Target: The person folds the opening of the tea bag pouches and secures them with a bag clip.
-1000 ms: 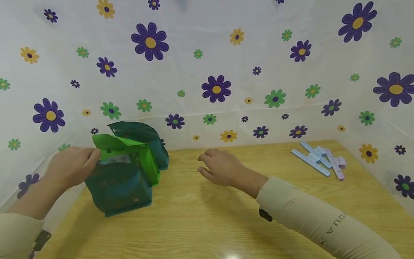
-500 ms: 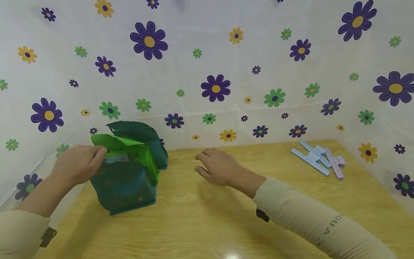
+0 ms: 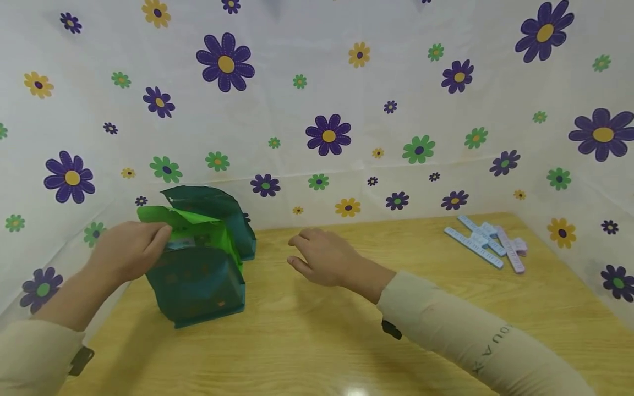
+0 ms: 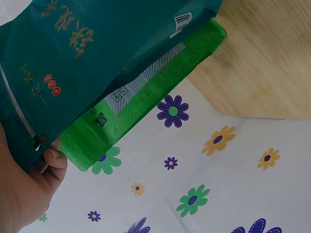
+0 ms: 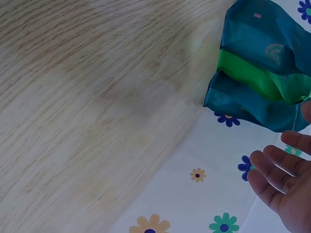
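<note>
My left hand (image 3: pixel 126 250) grips the upper left corner of a dark teal tea bag (image 3: pixel 200 289) at the front left of the table. In the left wrist view, the thumb and fingers pinch this bag's top, beside a pale strip across it. Gold characters, small red round marks and a barcode show on its face. Behind it stands a bright green bag (image 3: pixel 225 242), partly hidden by the held one. A second teal bag (image 3: pixel 218 203) is at the rear, its top leaning left. My right hand (image 3: pixel 322 257) hovers over the mid-table, fingers loosely bent, holding nothing.
Blue bag clips (image 3: pixel 475 247) with ruler-like marks lie at the back right of the wood-look table (image 3: pixel 356 341). A pink clip (image 3: pixel 509 250) lies against them. White flowered cloth (image 3: pixel 277 110) surrounds the table at the back and sides.
My left hand has moved right, taking the front teal bag along, so that it covers more of the green bag. My right hand has drifted slightly left. The clips stay in place.
</note>
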The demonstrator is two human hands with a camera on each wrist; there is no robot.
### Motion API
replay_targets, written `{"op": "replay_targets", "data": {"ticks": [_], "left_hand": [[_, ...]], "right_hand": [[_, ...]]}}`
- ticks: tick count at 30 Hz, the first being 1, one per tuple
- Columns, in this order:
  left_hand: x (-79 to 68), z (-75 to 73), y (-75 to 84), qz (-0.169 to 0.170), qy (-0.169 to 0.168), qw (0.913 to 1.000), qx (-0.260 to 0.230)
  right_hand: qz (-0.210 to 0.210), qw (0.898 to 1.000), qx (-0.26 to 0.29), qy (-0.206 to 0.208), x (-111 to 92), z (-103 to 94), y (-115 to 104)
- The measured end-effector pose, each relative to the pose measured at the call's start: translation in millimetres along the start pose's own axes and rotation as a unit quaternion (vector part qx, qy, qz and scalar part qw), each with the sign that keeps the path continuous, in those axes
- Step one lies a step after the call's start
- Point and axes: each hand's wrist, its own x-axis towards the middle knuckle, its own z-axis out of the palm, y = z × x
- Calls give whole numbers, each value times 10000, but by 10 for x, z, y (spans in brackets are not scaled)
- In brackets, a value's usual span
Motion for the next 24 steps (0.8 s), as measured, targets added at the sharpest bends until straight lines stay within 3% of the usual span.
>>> {"op": "replay_targets", "data": {"ticks": [24], "left_hand": [[177,49,201,158,-169,9997,-72]], "right_hand": [[-150,9998,107,-11,240,30,-252]]}}
